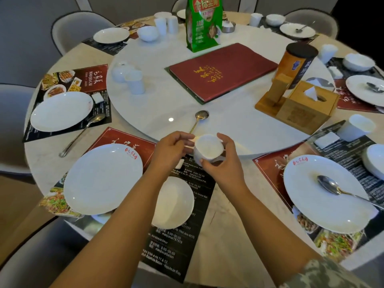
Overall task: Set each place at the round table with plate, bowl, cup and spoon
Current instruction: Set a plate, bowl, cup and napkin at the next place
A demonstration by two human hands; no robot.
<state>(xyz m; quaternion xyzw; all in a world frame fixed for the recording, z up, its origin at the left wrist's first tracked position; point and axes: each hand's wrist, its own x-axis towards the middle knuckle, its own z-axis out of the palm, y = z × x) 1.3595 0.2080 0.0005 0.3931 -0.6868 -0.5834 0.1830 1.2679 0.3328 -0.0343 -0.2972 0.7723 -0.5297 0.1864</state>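
I hold a small white cup (208, 147) with both hands above the far edge of the near placemat (187, 235). My right hand (225, 163) curls round its right side and base. My left hand (172, 151) pinches its left rim. On the placemat a white plate (102, 178) sits to the left. A white bowl (178, 204) stands under my left forearm, partly hidden. A metal spoon (200, 119) lies on the turntable (158, 109) just beyond the cup.
On the turntable lie a red menu (223, 71), a green bag (202, 23), a brown canister (297, 61), a wooden tissue box (309, 107) and spare white cups (135, 82). Neighbouring places left (61, 111) and right (326, 194) hold plates and spoons. Grey chairs ring the table.
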